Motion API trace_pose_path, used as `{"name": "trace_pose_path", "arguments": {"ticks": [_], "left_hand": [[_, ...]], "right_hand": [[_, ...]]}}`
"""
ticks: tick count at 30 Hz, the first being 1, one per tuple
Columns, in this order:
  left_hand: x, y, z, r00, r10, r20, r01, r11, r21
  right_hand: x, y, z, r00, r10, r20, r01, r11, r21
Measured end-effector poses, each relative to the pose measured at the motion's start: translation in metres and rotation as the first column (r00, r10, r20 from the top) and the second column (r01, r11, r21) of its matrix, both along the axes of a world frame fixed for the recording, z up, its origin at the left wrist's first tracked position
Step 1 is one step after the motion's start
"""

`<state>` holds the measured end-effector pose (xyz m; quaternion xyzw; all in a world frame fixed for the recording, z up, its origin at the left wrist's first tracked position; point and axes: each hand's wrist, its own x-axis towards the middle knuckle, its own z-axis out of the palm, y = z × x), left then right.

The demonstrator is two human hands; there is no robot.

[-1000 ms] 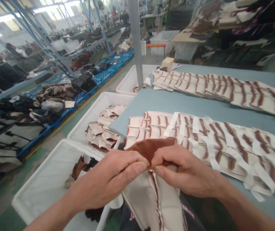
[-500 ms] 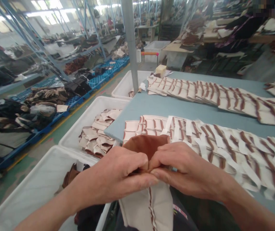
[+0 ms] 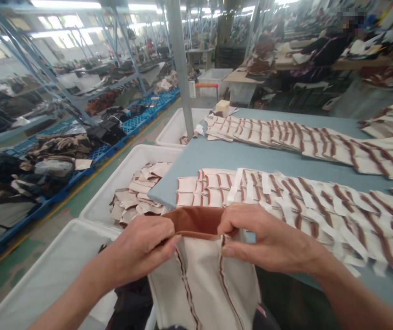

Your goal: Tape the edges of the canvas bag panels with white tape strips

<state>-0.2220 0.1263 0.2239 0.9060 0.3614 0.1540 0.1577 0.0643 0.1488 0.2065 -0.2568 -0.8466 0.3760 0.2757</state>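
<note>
A cream fabric pouch with a brown lining hangs upright between my hands, its mouth spread wide. Two brown-edged seams run down its near face. My left hand pinches the rim at the left seam, thumb outside and fingers curled at the edge. At the right seam, my right hand grips the rim the same way. The pouch's lower end runs out of view at the bottom. Just beyond it, a row of cream pieces with brown edges lies overlapped on the blue-grey table, white strips across many of them.
A second row of cream pieces lies farther back on the table. To the left stand white bins, one holding cream pieces. A grey post rises by the table corner. Beyond, a person sits at a workbench.
My hands have moved apart, from together at the rim to one at each seam. The pouch's mouth is now stretched wider, and more of its near face shows.
</note>
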Motion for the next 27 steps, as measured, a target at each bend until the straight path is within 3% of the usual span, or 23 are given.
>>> {"name": "trace_pose_path", "arguments": {"ticks": [3, 6, 10, 15, 19, 24, 27], "left_hand": [[-0.009, 0.004, -0.009, 0.999, 0.039, 0.002, -0.038, 0.995, -0.089], [-0.007, 0.003, -0.010, 0.992, 0.056, 0.112, -0.038, 0.987, -0.156], [0.010, 0.000, -0.003, 0.952, 0.003, 0.305, 0.075, 0.967, -0.244], [0.025, -0.005, -0.003, 0.924, -0.002, 0.382, 0.126, 0.946, -0.300], [0.026, -0.008, -0.010, 0.882, 0.059, 0.468, 0.168, 0.887, -0.429], [0.025, -0.008, -0.014, 0.840, 0.212, 0.500, 0.179, 0.761, -0.623], [0.026, -0.009, -0.015, 0.831, 0.261, 0.491, 0.161, 0.733, -0.661]], "right_hand": [[-0.011, -0.003, 0.010, 1.000, -0.022, 0.010, 0.021, 0.999, 0.043], [-0.021, -0.005, 0.015, 1.000, 0.019, 0.016, -0.020, 0.997, 0.069], [-0.030, -0.008, 0.019, 0.997, 0.046, 0.060, -0.052, 0.992, 0.115], [-0.036, -0.015, 0.025, 0.981, -0.041, 0.191, 0.003, 0.981, 0.192], [-0.035, -0.020, 0.025, 0.960, -0.105, 0.261, 0.060, 0.983, 0.176], [-0.038, -0.020, 0.019, 0.982, -0.046, 0.183, 0.028, 0.995, 0.100], [-0.040, -0.020, 0.015, 0.990, -0.026, 0.137, 0.019, 0.998, 0.057]]}}
